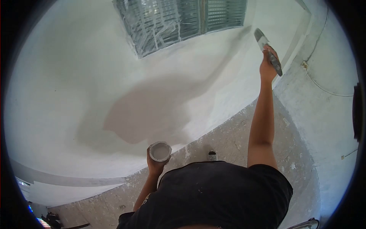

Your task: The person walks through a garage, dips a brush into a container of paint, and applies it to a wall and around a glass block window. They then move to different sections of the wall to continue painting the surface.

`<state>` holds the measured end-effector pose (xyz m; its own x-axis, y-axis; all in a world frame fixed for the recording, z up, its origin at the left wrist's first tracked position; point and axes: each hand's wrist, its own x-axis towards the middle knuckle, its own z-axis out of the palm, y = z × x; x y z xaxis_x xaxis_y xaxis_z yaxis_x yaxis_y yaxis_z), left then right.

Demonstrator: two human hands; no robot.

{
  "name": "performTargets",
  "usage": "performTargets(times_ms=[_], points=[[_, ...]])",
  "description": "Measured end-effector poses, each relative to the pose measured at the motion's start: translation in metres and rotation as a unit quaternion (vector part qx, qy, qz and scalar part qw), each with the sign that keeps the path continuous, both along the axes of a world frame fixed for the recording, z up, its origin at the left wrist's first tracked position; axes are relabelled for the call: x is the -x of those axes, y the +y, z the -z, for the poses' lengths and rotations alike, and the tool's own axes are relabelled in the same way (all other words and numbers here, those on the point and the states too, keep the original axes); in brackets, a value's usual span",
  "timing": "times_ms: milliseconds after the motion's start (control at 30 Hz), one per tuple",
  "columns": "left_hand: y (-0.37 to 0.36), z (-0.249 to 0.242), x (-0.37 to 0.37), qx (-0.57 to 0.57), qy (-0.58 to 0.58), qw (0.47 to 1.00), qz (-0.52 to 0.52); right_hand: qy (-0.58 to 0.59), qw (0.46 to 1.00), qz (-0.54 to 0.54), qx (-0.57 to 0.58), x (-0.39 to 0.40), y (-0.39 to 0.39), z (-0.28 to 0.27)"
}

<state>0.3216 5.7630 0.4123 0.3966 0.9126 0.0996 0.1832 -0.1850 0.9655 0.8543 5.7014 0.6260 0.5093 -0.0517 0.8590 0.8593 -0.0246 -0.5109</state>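
My right hand (269, 63) is stretched far forward, its fingers wrapped around the handle of a paintbrush (261, 38). The bristles point up and away, close to the white wall (213, 76) just right of the window. Low in front of my body, my left hand (156, 165) grips a round paint container (160, 151) from below and the side. Pale greyish-white paint shows inside it, and its rim is crusted.
A louvred window (183, 23) with white smears on its left panes is set in the wall. A cable (318, 42) runs down the right wall to a small box (304, 65). The concrete floor (225, 141) is spattered with white. Dark items (51, 220) lie at lower left.
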Motion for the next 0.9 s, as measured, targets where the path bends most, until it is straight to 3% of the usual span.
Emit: performTargets(times_ms=[100, 133, 167, 200, 233, 267, 367, 400, 433, 467, 533, 567, 633, 667, 733, 767, 800, 833, 867, 900], points=[[-0.001, 0.012, 0.001, 0.006, 0.005, 1.0, -0.012, -0.031, 0.994, -0.052, 0.096, 0.063, 0.017, 0.005], [-0.001, 0.014, -0.001, 0.009, 0.002, 1.0, -0.015, 0.037, 0.982, -0.159, 0.099, 0.101, 0.025, 0.017], [-0.003, 0.012, -0.004, 0.006, -0.002, 1.0, -0.017, 0.053, 0.968, -0.2, 0.14, 0.137, 0.035, 0.036], [-0.005, 0.006, -0.003, 0.007, -0.004, 1.0, -0.013, -0.19, 0.952, -0.168, 0.173, 0.186, 0.033, 0.029], [-0.005, 0.004, -0.002, 0.009, -0.006, 1.0, -0.01, -0.217, 0.918, -0.298, 0.147, 0.216, 0.04, 0.049], [-0.006, 0.003, -0.001, 0.006, -0.011, 1.0, -0.021, -0.201, 0.89, -0.388, 0.129, 0.255, 0.043, 0.052], [-0.016, -0.011, -0.031, -0.031, 0.039, 0.999, -0.006, -0.159, 0.876, -0.444, 0.095, 0.284, 0.04, 0.045], [-0.019, -0.014, -0.037, -0.039, 0.021, 0.999, 0.015, -0.026, 0.884, -0.447, 0.132, 0.279, 0.034, 0.054], [-0.02, -0.017, -0.048, -0.046, 0.003, 0.998, 0.036, 0.108, 0.875, -0.441, 0.169, 0.257, 0.028, 0.063], [-0.025, -0.027, -0.055, -0.037, 0.024, 0.999, 0.023, -0.021, 0.936, -0.34, 0.085, 0.235, 0.019, 0.042], [-0.027, -0.03, -0.06, -0.034, -0.006, 0.999, 0.019, 0.023, 0.981, -0.166, 0.094, 0.169, 0.002, 0.047], [-0.031, -0.029, -0.06, -0.029, -0.033, 0.999, 0.027, 0.083, 0.986, -0.121, 0.076, 0.146, -0.013, 0.039], [-0.03, -0.02, -0.053, -0.022, -0.045, 0.999, 0.012, 0.02, 0.999, -0.026, 0.013, 0.113, -0.019, 0.035], [-0.03, -0.017, -0.047, -0.016, -0.026, 1.0, 0.002, 0.019, 0.999, -0.035, 0.016, 0.116, -0.011, 0.037], [-0.031, -0.014, -0.036, -0.01, -0.01, 1.0, -0.014, 0.002, 0.993, -0.108, 0.038, 0.132, 0.007, 0.04], [-0.031, -0.014, -0.03, -0.001, -0.008, 1.0, -0.027, -0.061, 0.987, -0.105, 0.104, 0.153, 0.021, 0.045], [-0.031, -0.013, -0.023, 0.007, -0.005, 0.999, -0.039, -0.081, 0.964, -0.25, 0.027, 0.168, 0.047, 0.073], [-0.031, -0.008, -0.017, 0.006, -0.006, 0.999, -0.044, 0.001, 0.935, -0.306, 0.177, 0.188, 0.059, 0.105], [-0.031, 0.001, -0.012, -0.001, -0.004, 0.998, -0.061, 0.324, 0.83, -0.369, 0.266, 0.245, 0.059, 0.075], [-0.031, 0.006, -0.008, -0.007, -0.002, 0.997, -0.078, 0.236, 0.803, -0.518, 0.178, 0.278, 0.061, 0.093]])
